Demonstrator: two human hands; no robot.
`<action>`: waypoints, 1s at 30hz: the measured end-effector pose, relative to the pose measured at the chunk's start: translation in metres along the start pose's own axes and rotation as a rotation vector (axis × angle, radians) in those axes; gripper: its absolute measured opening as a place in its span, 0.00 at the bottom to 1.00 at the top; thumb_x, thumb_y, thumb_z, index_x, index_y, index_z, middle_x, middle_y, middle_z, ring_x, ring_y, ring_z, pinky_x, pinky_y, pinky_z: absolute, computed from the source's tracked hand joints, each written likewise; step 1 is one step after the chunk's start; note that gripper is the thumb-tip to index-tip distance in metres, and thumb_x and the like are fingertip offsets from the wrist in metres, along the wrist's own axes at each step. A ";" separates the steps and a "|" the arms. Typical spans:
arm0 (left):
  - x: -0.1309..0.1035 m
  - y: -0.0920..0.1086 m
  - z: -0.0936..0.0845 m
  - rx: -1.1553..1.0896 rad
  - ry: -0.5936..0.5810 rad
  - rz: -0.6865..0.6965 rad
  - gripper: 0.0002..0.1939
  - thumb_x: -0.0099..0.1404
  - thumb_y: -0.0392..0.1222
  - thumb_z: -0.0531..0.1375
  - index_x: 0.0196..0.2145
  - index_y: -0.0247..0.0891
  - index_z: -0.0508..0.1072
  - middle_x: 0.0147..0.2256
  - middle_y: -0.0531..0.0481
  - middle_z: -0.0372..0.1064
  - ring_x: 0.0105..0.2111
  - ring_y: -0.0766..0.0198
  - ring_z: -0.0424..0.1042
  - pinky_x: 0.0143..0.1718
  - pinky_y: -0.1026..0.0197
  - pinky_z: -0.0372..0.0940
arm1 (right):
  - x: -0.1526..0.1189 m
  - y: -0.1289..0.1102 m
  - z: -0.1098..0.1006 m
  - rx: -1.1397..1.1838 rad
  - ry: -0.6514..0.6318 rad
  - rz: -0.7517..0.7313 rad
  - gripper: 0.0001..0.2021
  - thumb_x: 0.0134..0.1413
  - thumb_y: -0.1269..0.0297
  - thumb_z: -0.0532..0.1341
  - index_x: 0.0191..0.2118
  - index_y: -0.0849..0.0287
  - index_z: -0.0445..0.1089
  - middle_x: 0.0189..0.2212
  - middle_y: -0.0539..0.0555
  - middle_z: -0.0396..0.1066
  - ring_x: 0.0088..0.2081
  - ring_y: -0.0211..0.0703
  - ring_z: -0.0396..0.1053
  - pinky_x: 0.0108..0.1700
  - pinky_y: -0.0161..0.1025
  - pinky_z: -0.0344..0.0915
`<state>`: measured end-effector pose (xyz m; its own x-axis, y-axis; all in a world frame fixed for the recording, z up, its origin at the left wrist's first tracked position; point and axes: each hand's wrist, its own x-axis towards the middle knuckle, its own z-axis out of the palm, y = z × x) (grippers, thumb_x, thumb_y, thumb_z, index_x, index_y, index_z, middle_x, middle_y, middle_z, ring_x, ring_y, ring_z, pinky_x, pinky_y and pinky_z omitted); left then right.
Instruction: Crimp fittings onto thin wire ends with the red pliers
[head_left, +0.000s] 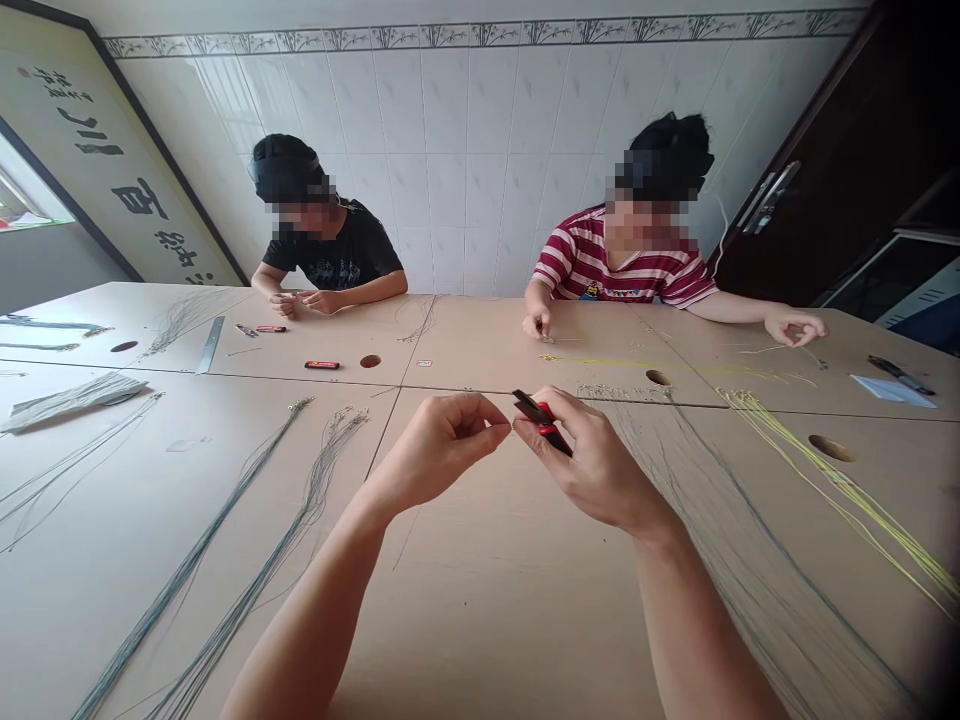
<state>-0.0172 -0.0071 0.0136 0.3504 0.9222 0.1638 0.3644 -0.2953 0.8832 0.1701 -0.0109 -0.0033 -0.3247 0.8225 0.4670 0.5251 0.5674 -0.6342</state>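
Near the middle of the view, my left hand [442, 447] is closed, thumb and forefinger pinched together. A thin dark strand hangs below it, and what sits between the fingertips is too small to make out. My right hand [600, 460] is wrapped round red-and-black pliers [553, 430], their dark jaws pointing up and left. The fingertips of both hands nearly meet above the table [480, 640]. Grey cord bundles [225, 515] lie to the left of my hands, and loose grey strands [739, 510] spread to the right.
Two people sit across the table, one in black, one in a striped shirt [577, 255]. Yellow cords [847, 485] lie at the right. A ruler [211, 346], red-and-black cutters [322, 365], folded paper [75, 398] and round table holes [831, 447] are also in view.
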 end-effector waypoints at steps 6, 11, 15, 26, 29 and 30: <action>-0.001 0.000 0.000 0.020 -0.010 -0.010 0.09 0.63 0.42 0.58 0.28 0.36 0.73 0.18 0.60 0.48 0.19 0.73 0.45 0.17 0.69 0.44 | 0.000 -0.003 0.002 0.009 -0.002 0.000 0.09 0.63 0.65 0.55 0.30 0.55 0.56 0.28 0.48 0.60 0.31 0.39 0.58 0.36 0.37 0.57; 0.000 -0.001 -0.004 0.025 0.030 -0.023 0.09 0.62 0.42 0.59 0.26 0.36 0.71 0.18 0.59 0.52 0.19 0.73 0.48 0.18 0.68 0.46 | 0.001 -0.002 0.001 0.036 0.037 0.015 0.07 0.63 0.63 0.55 0.32 0.56 0.61 0.28 0.49 0.60 0.31 0.39 0.59 0.36 0.38 0.59; 0.001 -0.003 -0.007 0.048 0.076 -0.024 0.09 0.62 0.42 0.59 0.26 0.36 0.71 0.19 0.58 0.54 0.19 0.73 0.49 0.18 0.68 0.47 | 0.001 0.003 -0.001 -0.021 0.039 0.000 0.04 0.62 0.66 0.55 0.35 0.56 0.64 0.32 0.51 0.64 0.34 0.41 0.61 0.39 0.39 0.60; 0.005 -0.009 -0.008 0.087 0.167 -0.074 0.07 0.61 0.41 0.59 0.28 0.36 0.71 0.20 0.57 0.56 0.20 0.72 0.50 0.19 0.68 0.48 | 0.003 0.015 0.005 -0.247 -0.158 0.303 0.07 0.61 0.62 0.53 0.33 0.55 0.63 0.29 0.51 0.69 0.31 0.43 0.65 0.32 0.38 0.58; 0.006 -0.011 -0.008 0.094 0.163 -0.068 0.07 0.61 0.41 0.58 0.28 0.36 0.71 0.21 0.56 0.58 0.20 0.72 0.51 0.19 0.68 0.48 | 0.002 0.016 0.005 -0.315 -0.161 0.337 0.03 0.58 0.65 0.55 0.33 0.56 0.64 0.31 0.53 0.71 0.32 0.44 0.66 0.33 0.38 0.58; 0.007 -0.012 -0.008 0.098 0.166 -0.067 0.07 0.61 0.41 0.58 0.28 0.36 0.71 0.21 0.56 0.59 0.20 0.72 0.51 0.19 0.68 0.49 | 0.002 0.016 0.004 -0.319 -0.152 0.332 0.03 0.57 0.65 0.55 0.33 0.56 0.64 0.32 0.53 0.71 0.32 0.44 0.66 0.33 0.38 0.58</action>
<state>-0.0260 0.0046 0.0080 0.1789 0.9666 0.1836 0.4674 -0.2477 0.8486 0.1744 -0.0001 -0.0151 -0.1973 0.9671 0.1605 0.8271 0.2521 -0.5023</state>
